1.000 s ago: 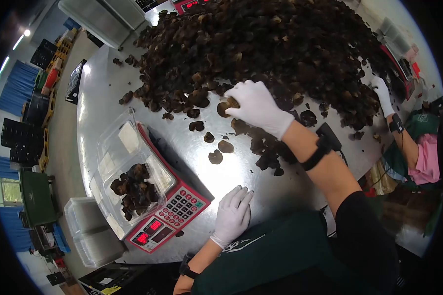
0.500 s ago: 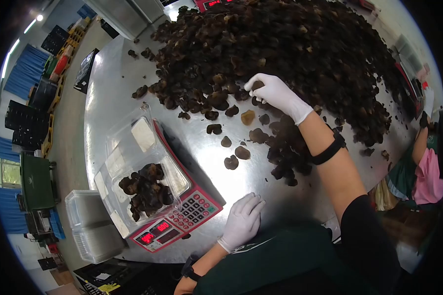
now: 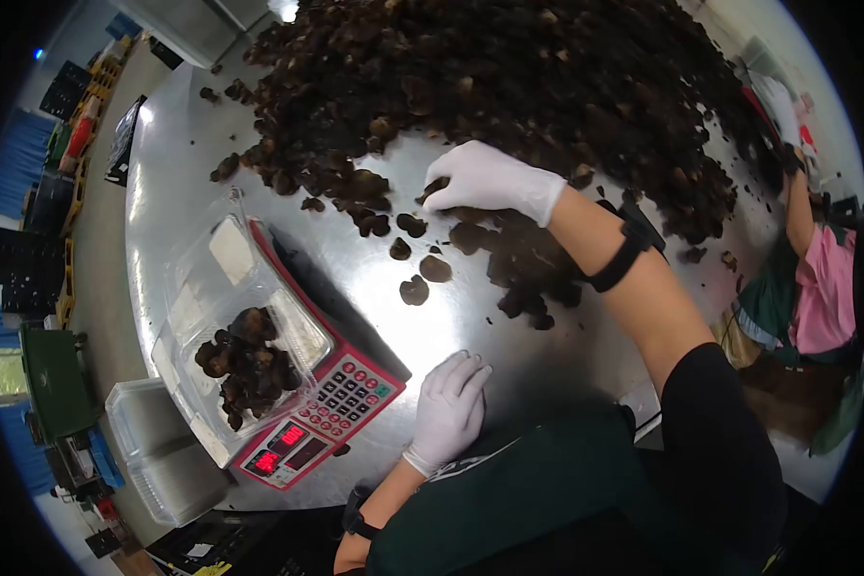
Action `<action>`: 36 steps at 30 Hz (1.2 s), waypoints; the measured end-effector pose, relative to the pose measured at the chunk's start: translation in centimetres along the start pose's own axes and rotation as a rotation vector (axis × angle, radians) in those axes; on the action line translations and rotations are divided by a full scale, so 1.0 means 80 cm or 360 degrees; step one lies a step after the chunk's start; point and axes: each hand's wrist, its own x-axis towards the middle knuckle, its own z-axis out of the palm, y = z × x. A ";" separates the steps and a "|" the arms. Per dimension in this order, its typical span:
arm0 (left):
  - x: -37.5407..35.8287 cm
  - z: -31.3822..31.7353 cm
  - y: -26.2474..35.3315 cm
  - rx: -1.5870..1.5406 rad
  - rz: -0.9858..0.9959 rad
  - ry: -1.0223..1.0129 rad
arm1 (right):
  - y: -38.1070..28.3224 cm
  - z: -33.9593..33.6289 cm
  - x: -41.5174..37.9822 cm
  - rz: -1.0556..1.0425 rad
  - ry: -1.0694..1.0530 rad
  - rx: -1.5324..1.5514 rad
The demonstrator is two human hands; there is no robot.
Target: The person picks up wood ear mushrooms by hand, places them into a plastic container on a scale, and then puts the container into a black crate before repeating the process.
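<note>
My right hand [image 3: 490,182], in a white glove, is closed around a dark wood ear mushroom [image 3: 437,186] just above the table, at the near edge of a big pile of wood ears [image 3: 470,77]. My left hand [image 3: 448,408], gloved too, lies on the table's near edge with fingers stretched out and nothing in it. To its left stands a red digital scale [image 3: 341,396] with lit red digits. On the scale is an open clear plastic box [image 3: 187,331] holding a clump of wood ears [image 3: 250,365]. A few single wood ears [image 3: 414,290] lie between the scale and my right hand.
Stacked clear plastic containers [image 3: 168,461] stand left of the scale. The steel table [image 3: 187,163] has a curved left edge. A smaller dark cluster of wood ears [image 3: 528,274] lies below my right forearm. At the far right, another person's gloved hand [image 3: 780,106] is beside the pile.
My right hand has come away from the pile toward me, over the looser pieces, and now grips a wood ear. The view has shifted; my left hand stays at the table edge.
</note>
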 end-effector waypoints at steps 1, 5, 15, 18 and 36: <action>0.000 0.001 0.000 0.0031 0.0001 0.0004 | 0.011 -0.002 -0.022 -0.0050 0.0279 0.0254; 0.013 -0.007 0.018 0.0057 -0.0006 -0.0019 | 0.029 -0.022 -0.147 0.0339 0.0767 0.1072; 0.092 0.015 0.047 0.0179 -0.0032 0.0050 | 0.046 0.055 -0.292 0.0711 0.0848 0.1374; 0.103 0.019 0.044 0.0181 -0.0059 0.0160 | 0.038 0.056 -0.328 0.0692 0.0784 0.1280; 0.120 0.009 0.047 0.0149 -0.0287 0.0398 | 0.029 0.077 -0.243 0.0064 0.1147 0.0093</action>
